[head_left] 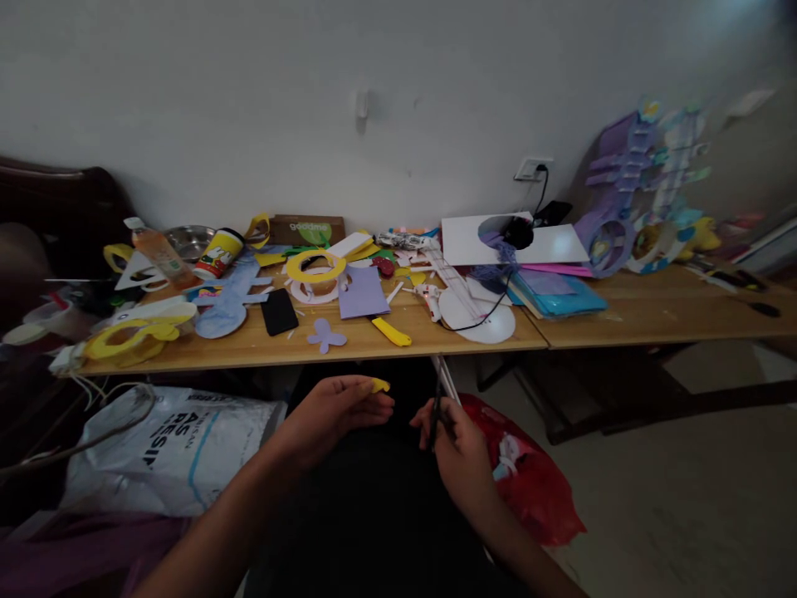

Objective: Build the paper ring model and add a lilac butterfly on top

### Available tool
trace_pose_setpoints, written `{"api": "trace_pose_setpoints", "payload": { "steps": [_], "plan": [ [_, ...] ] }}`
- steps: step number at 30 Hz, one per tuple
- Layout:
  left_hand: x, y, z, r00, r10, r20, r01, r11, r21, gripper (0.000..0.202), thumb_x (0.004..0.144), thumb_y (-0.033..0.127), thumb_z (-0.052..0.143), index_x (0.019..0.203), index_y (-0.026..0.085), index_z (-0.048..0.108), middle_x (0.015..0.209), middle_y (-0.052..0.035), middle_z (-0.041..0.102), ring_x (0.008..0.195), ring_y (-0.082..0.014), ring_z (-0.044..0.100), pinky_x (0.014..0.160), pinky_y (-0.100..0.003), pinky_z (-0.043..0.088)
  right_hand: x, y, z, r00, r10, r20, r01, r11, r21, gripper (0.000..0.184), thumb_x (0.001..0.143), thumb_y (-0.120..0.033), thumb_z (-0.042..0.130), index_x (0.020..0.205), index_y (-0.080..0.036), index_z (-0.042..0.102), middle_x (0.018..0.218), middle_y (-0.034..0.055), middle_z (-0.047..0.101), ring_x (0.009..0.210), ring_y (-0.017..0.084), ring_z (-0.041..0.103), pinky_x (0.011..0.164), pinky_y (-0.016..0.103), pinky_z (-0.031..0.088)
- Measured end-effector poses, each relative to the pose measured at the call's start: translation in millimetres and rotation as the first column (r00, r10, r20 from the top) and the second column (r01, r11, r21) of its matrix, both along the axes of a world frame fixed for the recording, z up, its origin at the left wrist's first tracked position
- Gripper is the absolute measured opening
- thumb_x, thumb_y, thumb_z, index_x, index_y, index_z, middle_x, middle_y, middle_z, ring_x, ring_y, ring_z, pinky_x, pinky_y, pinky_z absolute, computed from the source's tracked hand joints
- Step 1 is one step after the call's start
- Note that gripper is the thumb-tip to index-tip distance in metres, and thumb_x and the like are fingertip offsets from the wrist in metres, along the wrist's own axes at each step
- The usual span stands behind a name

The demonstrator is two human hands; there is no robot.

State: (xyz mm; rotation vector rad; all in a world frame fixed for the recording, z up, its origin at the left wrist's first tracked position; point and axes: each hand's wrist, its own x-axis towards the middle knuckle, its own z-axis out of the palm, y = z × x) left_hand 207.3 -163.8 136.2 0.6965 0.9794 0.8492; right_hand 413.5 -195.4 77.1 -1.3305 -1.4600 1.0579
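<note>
My left hand [345,407] is closed in a pinch above my lap, holding a small yellow paper piece [380,385] between thumb and fingers. Facing it, my right hand [453,444] grips what looks like a pair of dark scissors [437,404], pointing up towards the table edge; the fingers hide part of them. The two hands are apart. On the table just beyond them lie a purple paper flower shape [326,335], a yellow utility knife [392,331] and a purple paper sheet [364,292].
Along the wooden table [653,311] stand a hot glue gun [428,299], a black phone [280,312], a drink bottle [163,256] and a yellow cup [220,253]. Purple craft models [613,183] rise at right. Below are a white bag [174,448] and a red plastic bag [541,490].
</note>
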Motion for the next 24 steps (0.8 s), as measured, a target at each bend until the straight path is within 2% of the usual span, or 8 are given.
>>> {"api": "trace_pose_setpoints", "payload": {
  "steps": [3,5,8,11,14,18,21,24],
  "plan": [
    [-0.2,-0.5,-3.4,1.0,0.029,-0.003,-0.029,1.0,0.006,0.034,0.073,0.042,0.081,0.087,0.012,0.073,0.083,-0.0081,0.078,0.075,-0.0153,0.072,0.077,-0.028,0.057,1.9,8.7,-1.8,1.0,-0.029,-0.008,0.03,0.997,0.078,0.016,0.092,-0.02,0.042,0.097,-0.022,0.057,0.088,0.0026,0.067,0.071,0.014,0.063,0.069,0.026,0.05],
    [-1.3,1.0,-6.4,0.996,0.07,-0.046,-0.069,0.997,0.02,0.035,0.071,0.042,0.082,0.085,0.012,0.072,0.078,-0.0073,0.077,0.071,-0.0153,0.071,0.075,-0.028,0.057,5.3,23.6,0.0,0.981,-0.033,0.189,0.011,0.993,0.117,0.021,0.093,-0.019,0.042,0.105,-0.021,0.059,0.095,0.0054,0.069,0.081,0.017,0.066,0.075,0.029,0.053],
    [-7.1,6.4,-16.2,0.98,0.118,-0.161,-0.108,0.992,0.068,0.037,0.069,0.046,0.081,0.082,0.013,0.07,0.073,-0.0053,0.075,0.065,-0.0152,0.069,0.069,-0.029,0.057,8.7,58.6,4.6,0.805,-0.041,0.592,-0.062,0.986,0.153,0.032,0.092,-0.012,0.039,0.117,-0.017,0.059,0.112,0.0126,0.068,0.103,0.023,0.065,0.089,0.034,0.052],
    [-20.7,16.3,-34.6,0.949,0.172,-0.265,-0.143,0.982,0.126,0.039,0.072,0.051,0.076,0.069,0.014,0.064,0.062,-0.0011,0.068,0.055,-0.0123,0.062,0.059,-0.026,0.052,3.6,98.2,5.1,0.681,0.026,0.732,-0.149,0.983,0.105,0.043,0.084,0.003,0.037,0.118,-0.012,0.059,0.123,0.0154,0.063,0.117,0.023,0.06,0.099,0.033,0.046],
    [-39.8,31.6,-59.1,0.907,0.245,-0.343,-0.199,0.966,0.165,0.044,0.076,0.055,0.071,0.06,0.017,0.056,0.052,0.0033,0.058,0.047,-0.0085,0.051,0.052,-0.022,0.041,-11.8,132.6,-2.4,0.603,0.153,0.783,-0.229,0.973,-0.013,0.044,0.081,0.007,0.04,0.114,-0.012,0.062,0.115,0.0137,0.068,0.106,0.023,0.065,0.092,0.03,0.049],
    [-63.7,57.0,-87.6,0.841,0.313,-0.441,-0.244,0.947,0.206,0.049,0.079,0.06,0.064,0.057,0.019,0.051,0.045,0.005,0.051,0.045,-0.0084,0.043,0.051,-0.022,0.033,-43.8,167.7,-13.8,0.474,0.239,0.848,-0.209,0.966,-0.155,0.022,0.096,-0.014,0.045,0.107,-0.008,0.063,0.091,0.0176,0.073,0.086,0.029,0.072,0.073,0.035,0.053],
    [-76.7,74.9,-98.1,0.808,0.332,-0.486,-0.261,0.942,0.209,0.051,0.078,0.065,0.059,0.057,0.019,0.052,0.046,0.0048,0.049,0.046,-0.0099,0.041,0.05,-0.023,0.031,-70.5,186.1,-15.6,0.39,0.286,0.875,-0.201,0.954,-0.223,0.024,0.1,-0.022,0.046,0.106,-0.007,0.064,0.089,0.0185,0.074,0.084,0.031,0.073,0.07,0.036,0.053],
    [-87.1,89.1,-100.5,0.778,0.352,-0.52,-0.279,0.936,0.217,0.048,0.078,0.062,0.061,0.056,0.019,0.053,0.052,0.0041,0.051,0.051,-0.0109,0.044,0.053,-0.023,0.033,-93.5,200.2,-13.7,0.313,0.317,0.895,-0.19,0.945,-0.268,0.024,0.099,-0.016,0.045,0.103,-0.009,0.067,0.09,0.019,0.074,0.085,0.031,0.073,0.072,0.039,0.054]
  ]
}}
